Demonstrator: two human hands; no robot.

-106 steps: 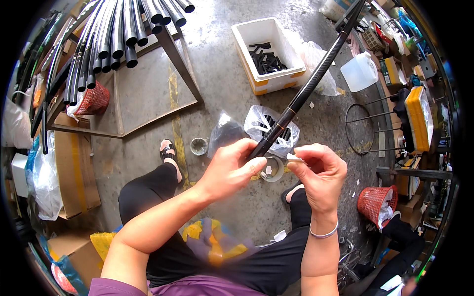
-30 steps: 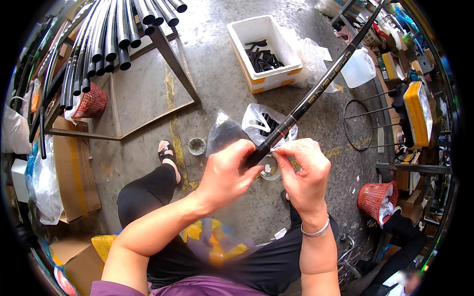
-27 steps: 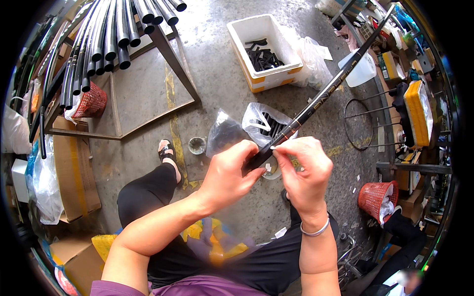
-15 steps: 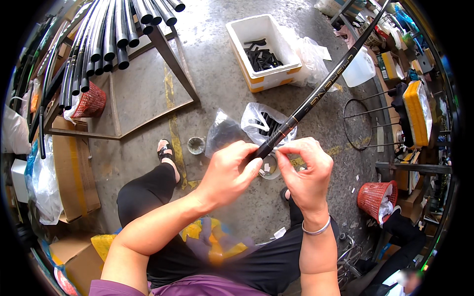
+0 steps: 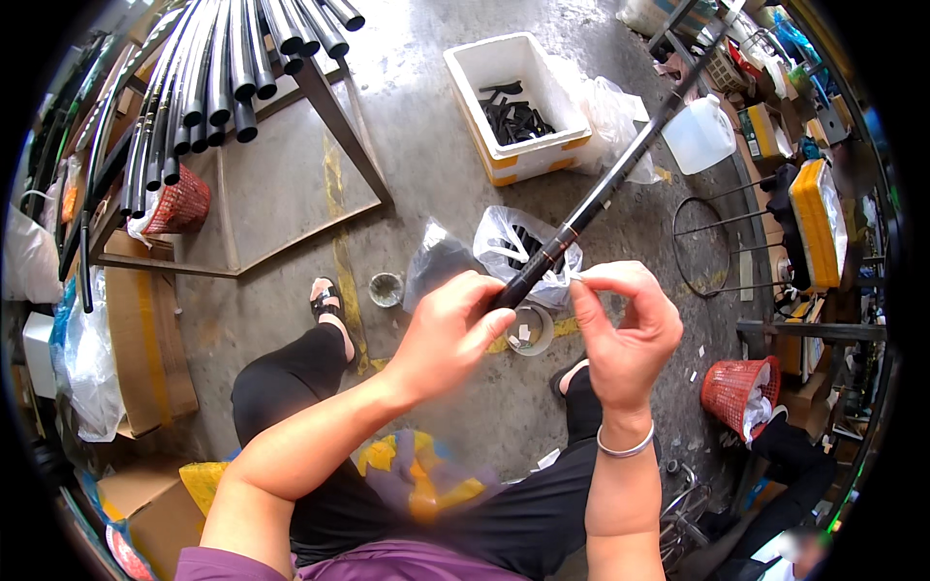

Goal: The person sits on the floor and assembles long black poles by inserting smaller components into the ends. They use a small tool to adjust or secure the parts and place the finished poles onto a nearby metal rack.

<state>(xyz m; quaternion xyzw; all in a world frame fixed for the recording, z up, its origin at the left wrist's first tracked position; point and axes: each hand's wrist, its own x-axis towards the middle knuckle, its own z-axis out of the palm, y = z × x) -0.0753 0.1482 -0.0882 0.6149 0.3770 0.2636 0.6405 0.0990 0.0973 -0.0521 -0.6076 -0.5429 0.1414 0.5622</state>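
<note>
My left hand [image 5: 453, 327] is wrapped round the lower end of a black fishing rod [image 5: 601, 194] with thin gold-coloured rings. The rod slants away to the far right. Just right of its lower end, my right hand [image 5: 630, 329] has thumb and forefinger pinched together, apart from the rod. A small pale bit shows at those fingertips, too small to name. Below the rod, a clear plastic bag [image 5: 496, 254] holds black parts, and a round tub [image 5: 529, 332] has white scraps in it.
A white foam box [image 5: 538, 152] of black pieces stands ahead. At the far left, several black tubes [image 5: 218, 82] lie on a metal frame [image 5: 339, 126]. Red baskets [image 5: 727, 392] stand on both sides. A wire stand [image 5: 702, 244] and a translucent jug [image 5: 699, 136] are at right.
My right hand has moved right, away from the rod. The rod has turned about its length, so its gold lettering no longer shows. My left hand keeps its grip.
</note>
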